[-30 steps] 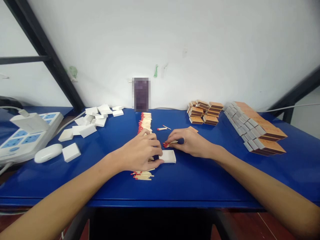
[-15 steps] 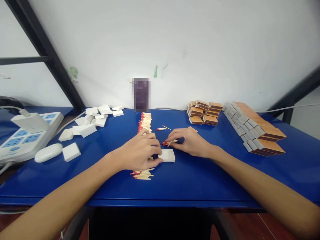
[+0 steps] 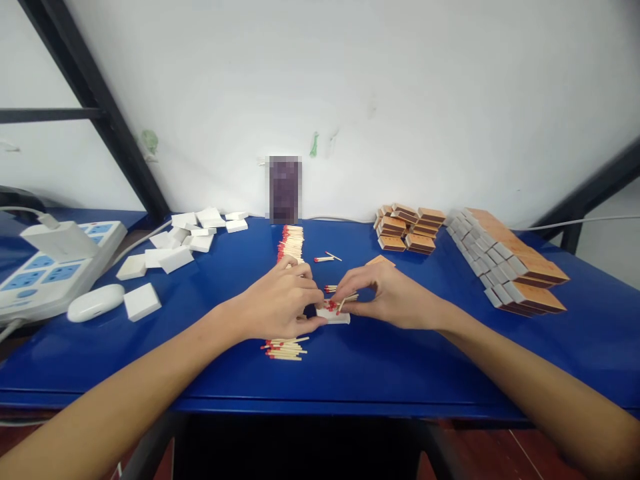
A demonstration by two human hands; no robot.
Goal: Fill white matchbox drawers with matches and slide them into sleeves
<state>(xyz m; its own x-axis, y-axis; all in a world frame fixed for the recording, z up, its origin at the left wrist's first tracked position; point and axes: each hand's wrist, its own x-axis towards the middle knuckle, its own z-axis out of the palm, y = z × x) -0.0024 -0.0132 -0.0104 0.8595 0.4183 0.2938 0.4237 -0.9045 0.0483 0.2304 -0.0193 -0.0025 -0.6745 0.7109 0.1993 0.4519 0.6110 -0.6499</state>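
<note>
The left hand (image 3: 283, 300) is half curled over the table (image 3: 400, 373), its thumb and fingers set a little apart around the left end of a white tray (image 3: 337, 319) and holding it there. The tray lies just in front of those fingertips, between the two hands, with its right end below the right hand (image 3: 383, 293). That hand is nearly closed, thumb and fingers pinching a bunch of matches (image 3: 344, 305) over the tray, red heads pointing toward the left hand; whether any of them touch the bottom is too small to tell. A few loose sticks (image 3: 330, 289) lie just beyond the tray, by the right fingertips, and a few strays (image 3: 325, 259) lie farther beyond. A long row (image 3: 291, 241) of matches runs out past the left hand, partly hidden by it, and a small pile (image 3: 286, 349) sits on its near side. Just beyond the right hand, an orange sleeve (image 3: 381, 261) is partly covered by it. Farther past that hand stand stacked matchboxes (image 3: 411, 227), and well to its right a bigger stack (image 3: 510, 263) with grey ends. Left of the left hand are scattered white boxes (image 3: 183, 243), an oval case (image 3: 95, 303) and a power strip (image 3: 75, 270).
</note>
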